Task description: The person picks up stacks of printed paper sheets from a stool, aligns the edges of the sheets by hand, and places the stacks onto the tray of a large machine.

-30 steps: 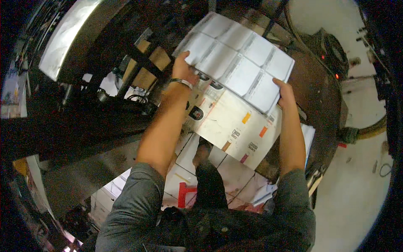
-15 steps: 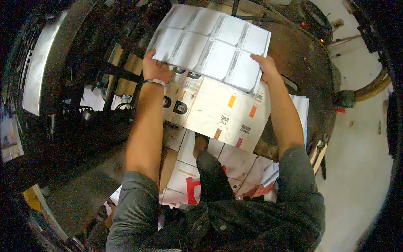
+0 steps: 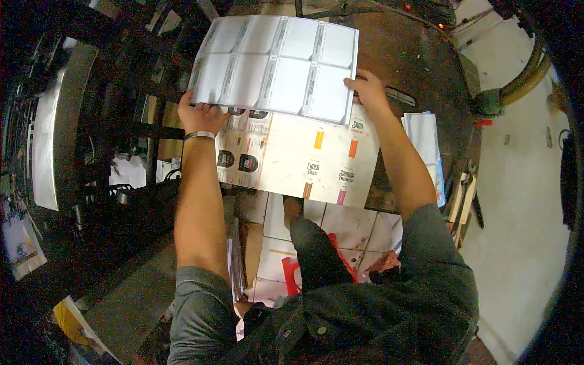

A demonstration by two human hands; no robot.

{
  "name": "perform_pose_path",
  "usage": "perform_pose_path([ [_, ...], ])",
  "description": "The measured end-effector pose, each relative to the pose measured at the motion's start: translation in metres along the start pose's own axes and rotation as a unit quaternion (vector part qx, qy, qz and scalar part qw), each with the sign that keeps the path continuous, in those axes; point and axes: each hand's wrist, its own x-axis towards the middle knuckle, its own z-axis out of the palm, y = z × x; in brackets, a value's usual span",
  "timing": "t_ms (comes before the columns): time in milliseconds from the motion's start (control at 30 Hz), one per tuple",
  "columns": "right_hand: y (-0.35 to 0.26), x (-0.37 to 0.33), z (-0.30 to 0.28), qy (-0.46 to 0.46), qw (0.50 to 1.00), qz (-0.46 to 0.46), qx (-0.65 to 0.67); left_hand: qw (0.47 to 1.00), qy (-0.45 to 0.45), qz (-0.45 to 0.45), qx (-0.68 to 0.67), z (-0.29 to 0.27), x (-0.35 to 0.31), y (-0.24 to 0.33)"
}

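Between my two hands I hold up a large white printed sheet [image 3: 277,70], marked with two rows of framed panels. My left hand [image 3: 204,117] grips its near left corner, thumb on top and fingers curled underneath. At the right edge, my right hand [image 3: 368,91] pinches the sheet between thumb and fingers. Below it lies a bigger cream printed sheet [image 3: 280,152] with dark label shapes on its left and small coloured strips on its right. The white sheet covers the far part of the cream one. Whether more sheets lie under it, I cannot tell.
A dark worktop [image 3: 420,61] extends behind and to the right. Papers [image 3: 423,143] lie beside my right forearm, with pliers [image 3: 465,191] farther right. Dark machinery with a metal roller [image 3: 58,134] stands at left. A red plastic piece [image 3: 291,275] is on the tiled floor.
The view has shifted, so the white sheet and both hands appear farther left. The sheet looks more level, and my right hand's fingers show more. Both hands keep their hold.
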Motion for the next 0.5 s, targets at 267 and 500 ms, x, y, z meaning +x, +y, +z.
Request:
perform_pose_path([
  [267,0.024,-0.031,0.001,0.048,0.958,-0.147,-0.243,1.0,0.01,0.025,-0.003,0.004,-0.004,0.002],
  [500,0.003,-0.106,0.018,0.011,0.893,-0.174,-0.414,1.0,-0.007,0.021,0.008,0.002,-0.014,0.008],
])
